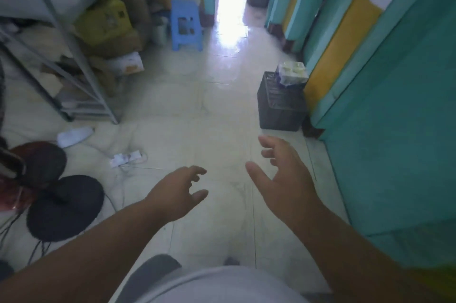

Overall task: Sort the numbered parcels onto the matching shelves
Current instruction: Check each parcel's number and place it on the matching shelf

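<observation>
Both hands are held out over the tiled floor (217, 115), empty. The left hand (172, 194) is seen with fingers (197, 172) loosely curled and slightly apart, nothing pinched. The right hand (283, 177) is seen with fingers (267, 142) spread and relaxed, thumb apart. Left of the left fingers, two dark round fan bases (64, 206) and a white power strip (127, 158) are noted on the floor. Just beyond the right fingers, a dark crate (278, 108) is noted against the teal wall, a wrapped pack (292, 73) resting on its top. Farther off to the left, a metal shelf rack (81, 66) stands beside piled boxes and parcels (106, 24); no numbers can be read through the blur. Beyond, a blue stool (185, 24) stands near the doorway.
</observation>
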A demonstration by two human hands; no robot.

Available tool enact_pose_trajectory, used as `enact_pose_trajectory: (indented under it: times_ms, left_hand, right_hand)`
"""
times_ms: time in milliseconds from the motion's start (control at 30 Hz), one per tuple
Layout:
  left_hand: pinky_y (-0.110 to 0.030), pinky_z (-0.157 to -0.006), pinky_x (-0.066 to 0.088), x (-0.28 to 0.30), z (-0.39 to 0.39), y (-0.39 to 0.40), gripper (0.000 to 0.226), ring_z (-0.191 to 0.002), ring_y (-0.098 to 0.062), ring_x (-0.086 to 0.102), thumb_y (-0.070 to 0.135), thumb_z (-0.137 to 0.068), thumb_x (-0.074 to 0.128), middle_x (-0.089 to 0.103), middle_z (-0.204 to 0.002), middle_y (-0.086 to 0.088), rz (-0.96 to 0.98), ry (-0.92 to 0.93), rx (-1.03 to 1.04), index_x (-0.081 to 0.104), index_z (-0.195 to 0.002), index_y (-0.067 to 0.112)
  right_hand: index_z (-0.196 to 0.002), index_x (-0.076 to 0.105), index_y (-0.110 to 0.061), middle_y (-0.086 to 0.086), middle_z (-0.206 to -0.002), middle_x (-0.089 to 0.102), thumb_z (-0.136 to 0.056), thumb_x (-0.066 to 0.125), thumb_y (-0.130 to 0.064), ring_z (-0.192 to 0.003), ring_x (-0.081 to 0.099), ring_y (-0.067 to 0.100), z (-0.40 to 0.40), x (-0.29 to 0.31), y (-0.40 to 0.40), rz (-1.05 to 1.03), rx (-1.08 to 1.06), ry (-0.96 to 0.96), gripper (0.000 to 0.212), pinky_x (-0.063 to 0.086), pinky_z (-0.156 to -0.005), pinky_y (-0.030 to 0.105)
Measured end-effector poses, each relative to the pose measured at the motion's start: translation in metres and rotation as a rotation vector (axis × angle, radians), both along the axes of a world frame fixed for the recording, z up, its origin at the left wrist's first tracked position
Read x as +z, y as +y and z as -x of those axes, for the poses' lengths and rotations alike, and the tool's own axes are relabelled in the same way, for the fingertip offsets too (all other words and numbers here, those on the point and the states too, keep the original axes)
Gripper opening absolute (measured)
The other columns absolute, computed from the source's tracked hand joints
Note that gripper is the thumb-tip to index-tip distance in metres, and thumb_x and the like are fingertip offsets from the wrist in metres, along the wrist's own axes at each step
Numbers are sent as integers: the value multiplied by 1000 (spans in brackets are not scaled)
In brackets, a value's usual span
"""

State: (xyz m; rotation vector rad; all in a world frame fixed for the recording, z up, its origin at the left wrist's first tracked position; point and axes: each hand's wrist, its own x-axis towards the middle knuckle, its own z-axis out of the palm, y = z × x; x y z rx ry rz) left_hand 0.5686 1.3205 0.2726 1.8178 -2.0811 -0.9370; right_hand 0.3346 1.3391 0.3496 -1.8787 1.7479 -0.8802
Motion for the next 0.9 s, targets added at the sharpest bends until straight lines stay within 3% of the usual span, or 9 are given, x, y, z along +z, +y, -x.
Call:
enact_pose_trajectory:
  times_ms: [200, 367, 533, 633, 700, 900]
  left_hand:
    - [-25, -88, 48, 1, -25, -116, 50, -103, -9, 60, 38, -91, 71, 59, -126, 6, 78, 22, 133, 53, -137, 30]
    - [-29, -89, 50, -1, -19, -263, 50, -102, -11, 61, 35, -91, 72, 60, -125, 5, 140, 43, 52, 55, -137, 26]
    - [-27, -85, 48, 12, 28, -397, 47, -101, -7, 60, 37, -91, 70, 59, -122, 9, 110, 42, -129, 55, -135, 30]
    - [-23, -80, 44, 10, 63, -462, 46, -99, -7, 60, 35, -92, 70, 59, -122, 9, 116, 68, -209, 56, -135, 29]
    - [-23, -80, 43, 1, 97, -512, 45, -99, -8, 59, 34, -92, 70, 59, -122, 9, 115, 78, -252, 55, -135, 29]
    - [-25, -83, 48, -14, 177, -649, 48, -100, -10, 59, 35, -92, 69, 59, -124, 6, 82, 82, -298, 54, -137, 28]
  right_hand:
    - [-132, 48, -40, -23, -124, 48, -87, 70, -44, -108, 48, -18, -19, 3, -146, 32, 72, -48, 50, 37, -83, 6]
    - [-134, 49, -37, -14, -129, 52, -87, 70, -44, -110, 52, -4, -21, 2, -262, 37, -12, -33, 52, 44, -86, 16]
    - [-130, 46, -45, -15, -129, 53, -80, 57, -60, -112, 54, -2, 24, 12, -343, 34, -264, -57, 54, 37, -83, 8]
    - [-131, 50, -37, -11, -127, 55, -85, 67, -47, -110, 54, 0, 64, 3, -381, 5, -402, -80, 50, 39, -84, 12]
    - [-130, 54, -32, -9, -124, 58, -86, 72, -37, -105, 54, -1, 94, -7, -416, 7, -500, -65, 48, 34, -80, 6]
    - [-133, 54, -24, -15, -119, 52, -89, 71, -37, -106, 52, 2, 164, -19, -559, 2, -499, -1, 49, 33, -75, 5]
